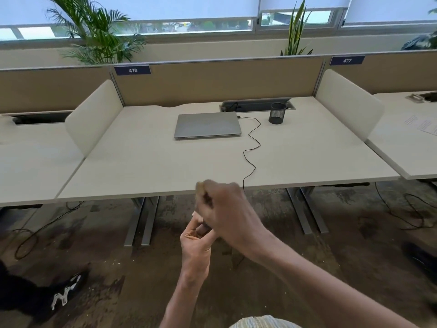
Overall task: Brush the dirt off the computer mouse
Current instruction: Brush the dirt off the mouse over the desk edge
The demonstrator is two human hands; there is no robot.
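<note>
1. Where the two hands meet, below the near edge of the desk [165, 162], a small dark thing shows between the fingers; it is probably the computer mouse [203, 229], though almost all of it is hidden and I cannot tell for certain.
2. The left hand [195, 240] reaches up from below with its fingers curled round that dark thing, holding it in the air in front of the desk and above the floor.
3. The right hand [227, 211] lies across and over the left, fingers closed on a pale, blurred object, apparently the brush [201, 187], whose light tip sticks out past the knuckles at the desk edge.
4. A thin black cable [251, 147] snakes over the desk top from the hands to the right side of a closed grey laptop [208, 125].
5. Just right of the laptop stands a black mesh pen cup [277, 113], beside an open cable hatch [256, 105] at the back of the desk.
6. Beige partitions carry labels 476 [133, 70] and 477 [347, 60]; leafy plants [94, 31] stand behind them under the windows.
7. A black shoe with white marks [68, 292] rests on the floor at the lower left.
</note>
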